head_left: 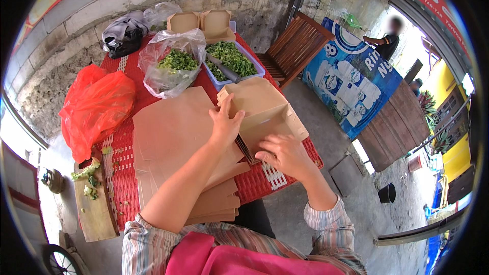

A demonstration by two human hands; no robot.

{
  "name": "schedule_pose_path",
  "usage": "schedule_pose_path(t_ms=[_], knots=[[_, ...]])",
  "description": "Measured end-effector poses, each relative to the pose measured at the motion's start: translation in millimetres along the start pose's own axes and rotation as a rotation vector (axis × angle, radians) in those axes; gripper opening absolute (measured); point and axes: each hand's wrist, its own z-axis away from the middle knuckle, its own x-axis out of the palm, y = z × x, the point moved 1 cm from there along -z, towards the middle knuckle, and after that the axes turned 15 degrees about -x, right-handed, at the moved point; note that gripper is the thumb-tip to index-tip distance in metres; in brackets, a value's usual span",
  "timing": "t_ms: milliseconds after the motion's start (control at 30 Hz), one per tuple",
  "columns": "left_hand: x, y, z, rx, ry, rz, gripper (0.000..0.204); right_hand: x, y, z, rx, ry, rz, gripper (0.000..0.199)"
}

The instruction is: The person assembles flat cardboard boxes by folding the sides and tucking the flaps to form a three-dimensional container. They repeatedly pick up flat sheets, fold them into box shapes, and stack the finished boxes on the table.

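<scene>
A brown cardboard box (259, 103), partly folded with its inside facing me, sits at the right of the red woven table. My left hand (226, 122) grips its left corner, index finger and thumb apart at the wall. At the box's near side, my right hand (286, 154) has its fingers bent over the edge and its thumb lower down; part of that grip is hidden. Flat unfolded cardboard blanks (175, 135) lie stacked left of the box, under my left forearm. Beneath the box, the edges of more folded card show.
Chopped greens fill a plastic tub (261, 69) with a dark-handled knife (224, 66) across it, and a clear bag (153, 79). Left are a red plastic bag (97, 104) and a wooden board (97, 214) with scraps. A wooden chair (293, 46) stands behind. A person (389, 43) is far right.
</scene>
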Motion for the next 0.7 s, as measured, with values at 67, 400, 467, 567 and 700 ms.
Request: schedule_pose_path(t_ms=[67,400,467,567,700], knots=[[-8,4,1,-0.026,-0.019,-0.003,0.066,0,8,-8,-0.038,0.133,0.086,0.053],[-131,-18,98,0.424,0.042,-0.582,0.050,1,7,-21,0.058,0.018,-0.087,0.031],[-148,-1,151,0.344,-0.087,-0.688,0.050,-10,-30,-29,-0.027,0.240,0.057,0.022],[-159,-21,177,0.382,-0.070,-0.859,0.045,5,-81,-29,-0.162,0.153,-0.195,0.027],[-180,-55,179,0.375,-0.058,-0.836,0.040,42,-110,-39,-0.285,0.026,-0.224,0.026]])
